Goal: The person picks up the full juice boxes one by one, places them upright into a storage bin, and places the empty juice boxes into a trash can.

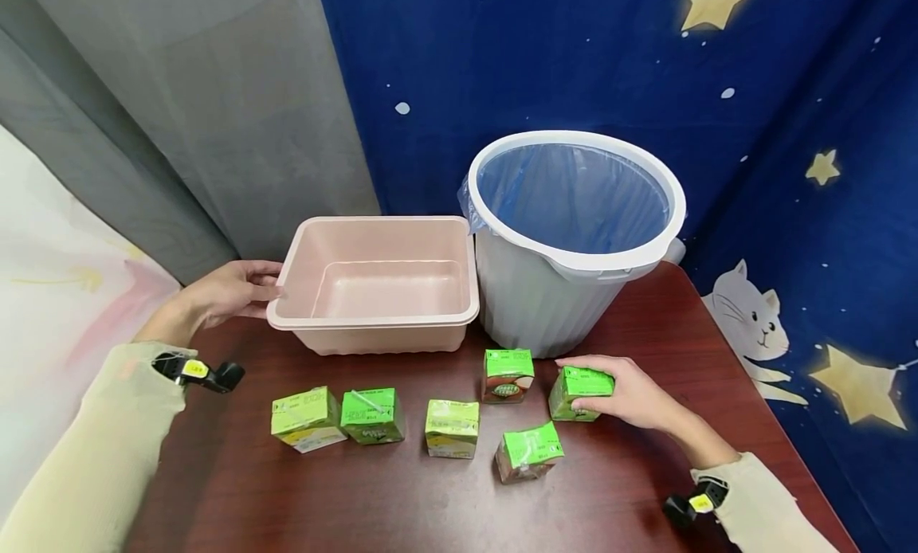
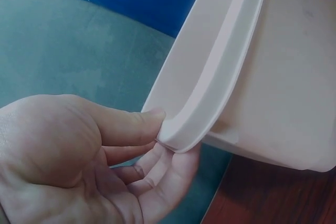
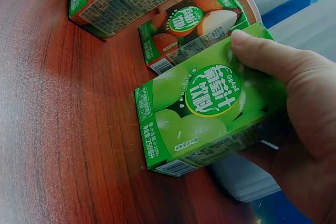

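Carton [image 1: 579, 386] in right hand [image 1: 634, 390], tub rim [image 1: 373, 323] in left [image 1: 231, 292]

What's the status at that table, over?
Left hand pinches pink bin by its rim. Right hand grips grape juice box. Neighboring juice box close, bin-side; might get in the way.

Pink tub [image 1: 380, 334] upright, rim pinched by your left hand [image 1: 233, 292]. Green grape carton [image 3: 194, 103] upright, gripped in your right hand [image 1: 631, 390], right of the tub.
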A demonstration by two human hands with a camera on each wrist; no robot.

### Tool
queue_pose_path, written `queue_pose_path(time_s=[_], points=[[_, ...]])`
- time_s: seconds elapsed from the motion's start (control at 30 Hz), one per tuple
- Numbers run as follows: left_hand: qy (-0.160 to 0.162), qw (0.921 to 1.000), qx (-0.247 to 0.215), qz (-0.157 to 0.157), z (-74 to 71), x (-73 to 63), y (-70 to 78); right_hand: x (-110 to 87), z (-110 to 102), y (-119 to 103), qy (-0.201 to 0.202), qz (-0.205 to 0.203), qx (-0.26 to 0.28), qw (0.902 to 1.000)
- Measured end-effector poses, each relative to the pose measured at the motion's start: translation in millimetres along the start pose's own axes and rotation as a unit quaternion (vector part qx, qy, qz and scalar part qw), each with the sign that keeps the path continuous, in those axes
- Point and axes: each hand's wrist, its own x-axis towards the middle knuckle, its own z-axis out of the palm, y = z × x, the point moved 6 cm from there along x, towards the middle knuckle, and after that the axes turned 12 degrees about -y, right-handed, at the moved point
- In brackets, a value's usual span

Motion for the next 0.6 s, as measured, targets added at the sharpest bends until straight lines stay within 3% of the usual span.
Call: queue_pose_path(time_s=[0.3, 0.6], points=[[0.002, 1.0000, -0.003, -0.001, 0.7, 1.3, -0.9, 2.2, -9, -8, 0.003, 0.008, 0.000, 1.0000], [-0.001, 1.0000, -0.004, 0.008, -1.0, 1.0, -0.6, 1.7, -34, -38, 0.005, 0.026, -0.002, 0.9996]])
